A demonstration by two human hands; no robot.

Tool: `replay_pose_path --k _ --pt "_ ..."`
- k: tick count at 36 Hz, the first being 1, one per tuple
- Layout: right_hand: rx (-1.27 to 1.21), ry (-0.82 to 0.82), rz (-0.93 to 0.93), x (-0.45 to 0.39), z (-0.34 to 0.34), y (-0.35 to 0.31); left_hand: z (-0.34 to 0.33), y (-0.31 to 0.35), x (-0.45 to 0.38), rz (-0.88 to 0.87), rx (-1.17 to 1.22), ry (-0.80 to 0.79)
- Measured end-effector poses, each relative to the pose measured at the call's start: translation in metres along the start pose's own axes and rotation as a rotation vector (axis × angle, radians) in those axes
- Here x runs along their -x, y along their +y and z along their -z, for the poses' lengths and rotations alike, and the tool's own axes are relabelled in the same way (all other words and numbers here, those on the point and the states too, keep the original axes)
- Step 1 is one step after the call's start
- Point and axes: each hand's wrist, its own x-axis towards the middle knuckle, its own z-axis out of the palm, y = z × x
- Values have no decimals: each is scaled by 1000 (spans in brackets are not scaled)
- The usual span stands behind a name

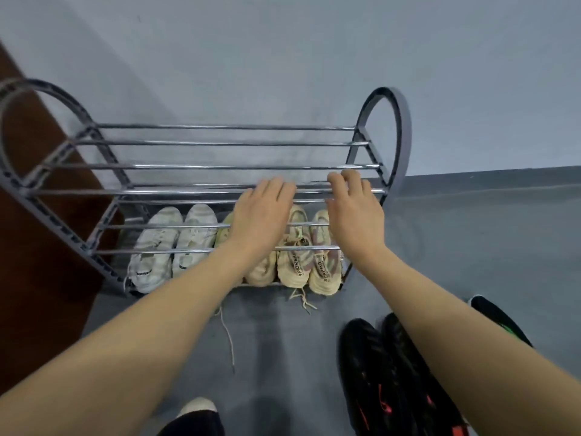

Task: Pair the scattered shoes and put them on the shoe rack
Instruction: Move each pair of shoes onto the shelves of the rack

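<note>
A plain pale grey-blue wall (283, 58) fills the upper part of the view; it meets a grey floor (471, 247) of a slightly darker tone along a straight line at the right; a dark reddish-brown wooden surface (37, 262), perhaps a door or panel, runs down the left edge; the light is soft and even, leaving faint shadows on the floor.

You are standing in what reads as a home entryway or hallway corner. A low metal shoe rack (220, 166) with chrome bars sits against a plain grey-blue wall (251, 58) on a grey floor (471, 231). Worn sneakers (169, 247) fill its bottom tier, black shoes (377, 372) lie loose on the floor, and a brown wooden panel (37, 247), possibly a door, borders the left.
</note>
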Motion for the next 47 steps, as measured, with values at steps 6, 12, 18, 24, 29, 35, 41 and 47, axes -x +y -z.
replay_pose_path --k 6,12,18,24,29,35,41,47 --pt "193 -93 46 -12 2 -9 3 -19 -16 106 -38 -191" --pt "197 -87 20 -27 -1 -12 -7 -23 -27 189 -3 -144" --pt "233 -22 12 -39 -12 -7 -9 -33 -37 74 -37 -92" --pt "84 -5 24 -23 -12 -2 -4 -27 -24 36 -69 -137" --pt "-63 51 -112 -10 5 1 -2 -9 -25 80 -33 -247" --pt "-204 188 -577 -17 22 21 -6 30 -42 15 138 -317" --pt "-298 -70 -779 -29 20 36 -12 33 -52 -55 54 -273" --pt "-347 -37 -699 -41 12 47 -16 28 -62 -92 -23 -201"
